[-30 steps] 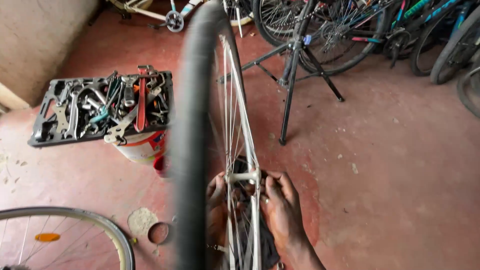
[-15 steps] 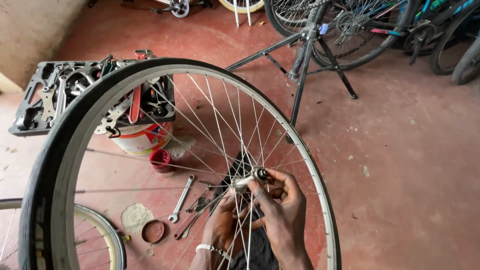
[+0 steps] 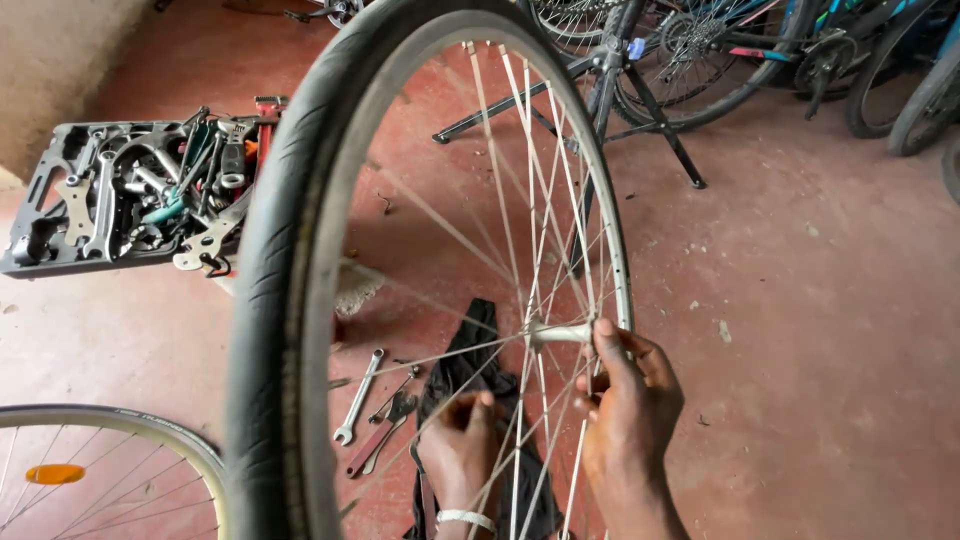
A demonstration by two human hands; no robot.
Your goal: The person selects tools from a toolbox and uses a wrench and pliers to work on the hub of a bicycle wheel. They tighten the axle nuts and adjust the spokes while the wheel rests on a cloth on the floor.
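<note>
A bicycle wheel [image 3: 275, 300] with a black tyre and silver spokes stands upright in front of me, turned at an angle. My right hand [image 3: 628, 410] grips the right end of its silver hub [image 3: 556, 333] at the axle. Seen through the spokes, my left hand [image 3: 462, 445] is on the far side of the wheel below the hub, fingers curled near the spokes; what it holds is hidden. A black cloth [image 3: 470, 370] lies on the floor beneath.
A black tray of tools [image 3: 120, 195] sits at the left. A silver wrench [image 3: 358, 396] and other tools lie on the red floor. Another wheel [image 3: 90, 455] is at bottom left. A repair stand [image 3: 625, 110] and parked bicycles [image 3: 760, 60] are behind.
The wheel has turned from edge-on, through a broad face-on view, to an angled position. My right hand stays on the hub; my left hand dropped lower behind the spokes.
</note>
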